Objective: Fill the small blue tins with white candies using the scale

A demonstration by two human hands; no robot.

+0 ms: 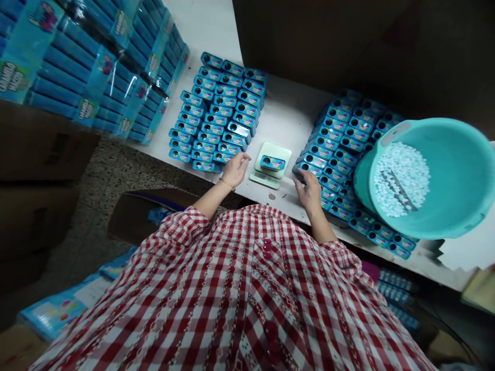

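Observation:
A small blue box with a dark round hole rests on a pale green weighing scale. Left of the scale is my left hand, its fingers stretched out and holding nothing, close to the rows of similar blue boxes. On the scale's other side my right hand has its fingers apart, beside the near left corner of another block of blue boxes. Whether its fingertips touch those boxes I cannot tell. The scale's display is too small to read.
A turquoise tub with white pellets and a dark strip in it stands at the right. Wrapped packs of blue boxes are stacked at the upper left. Cartons stand on the left, below the table.

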